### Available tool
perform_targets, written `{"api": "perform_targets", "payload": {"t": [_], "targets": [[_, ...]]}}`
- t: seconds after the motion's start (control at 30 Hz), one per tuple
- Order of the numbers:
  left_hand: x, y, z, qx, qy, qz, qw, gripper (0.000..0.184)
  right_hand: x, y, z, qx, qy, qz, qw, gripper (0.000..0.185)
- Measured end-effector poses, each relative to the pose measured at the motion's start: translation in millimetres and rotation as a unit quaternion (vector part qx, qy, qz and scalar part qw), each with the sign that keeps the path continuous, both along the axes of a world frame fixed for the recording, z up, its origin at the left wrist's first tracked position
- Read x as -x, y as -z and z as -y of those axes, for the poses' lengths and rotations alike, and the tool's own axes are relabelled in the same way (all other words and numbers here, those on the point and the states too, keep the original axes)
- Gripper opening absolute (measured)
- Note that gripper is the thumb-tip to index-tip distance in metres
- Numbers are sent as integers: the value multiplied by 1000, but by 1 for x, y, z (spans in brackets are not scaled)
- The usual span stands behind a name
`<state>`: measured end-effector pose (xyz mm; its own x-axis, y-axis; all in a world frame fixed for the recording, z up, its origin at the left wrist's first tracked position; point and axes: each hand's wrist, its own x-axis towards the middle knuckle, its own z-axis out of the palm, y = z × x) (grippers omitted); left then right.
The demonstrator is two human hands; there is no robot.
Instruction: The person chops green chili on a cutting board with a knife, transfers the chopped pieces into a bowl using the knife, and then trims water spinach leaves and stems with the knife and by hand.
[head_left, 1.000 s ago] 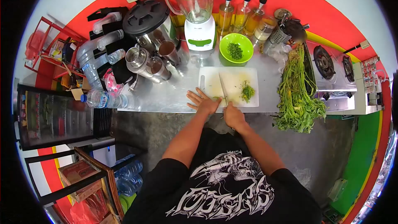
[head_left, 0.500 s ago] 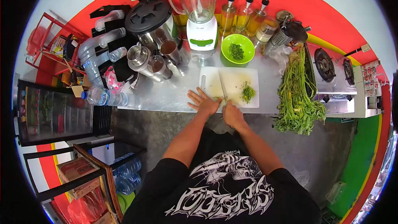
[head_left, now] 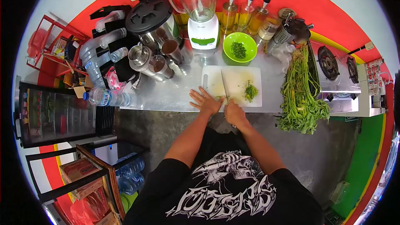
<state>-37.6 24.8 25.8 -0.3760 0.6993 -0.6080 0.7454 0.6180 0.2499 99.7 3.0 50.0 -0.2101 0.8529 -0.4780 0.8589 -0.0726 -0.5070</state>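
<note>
A person's right hand (head_left: 235,114) grips a knife (head_left: 225,84), its blade lying across a white cutting board (head_left: 211,84) on a metal table (head_left: 175,94). The left hand (head_left: 207,102), fingers spread, rests at the board's near-left corner; chopped greens (head_left: 250,91) lie right of the blade.

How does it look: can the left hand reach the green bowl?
Probably yes: nothing tall stands between the left hand and the green bowl beyond the cutting board, though the knife in the right hand lies near that path.
</note>
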Motion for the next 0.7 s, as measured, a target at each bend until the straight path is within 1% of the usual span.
{"api": "perform_targets", "payload": {"t": [0.17, 0.27, 0.33, 0.4, 0.47, 0.57, 0.63, 0.7], "targets": [[-1, 0, 0, -18, -4, 3, 1000, 134, -2, -1, -1, -15, -11, -5, 1000, 39], [0, -4, -2, 1, 3, 0, 1000, 135, -1, -1, -4, -24, -9, 10, 1000, 39], [-1, -4, -1, 11, 3, -3, 1000, 135, 2, -1, -1, -2, 23, -9, 1000, 38], [-1, -2, -1, 5, 2, -3, 1000, 136, 5, 19, 1, -13, 29, -19, 999, 38], [-1, 2, -2, -3, 2, -4, 1000, 136, 6, 24, 0, -27, 37, -29, 999, 39], [-1, 10, -1, -8, -18, -15, 1000, 142, 7, 12, -2, -26, 49, -59, 997, 40], [-1, 7, -2, -1, -15, -20, 1000, 143, 4, 4, -1, 9, 38, -31, 999, 39], [-1, 7, -4, 7, -26, -15, 1000, 146, 0, 1, 4, 11, 57, -24, 998, 38]]}}
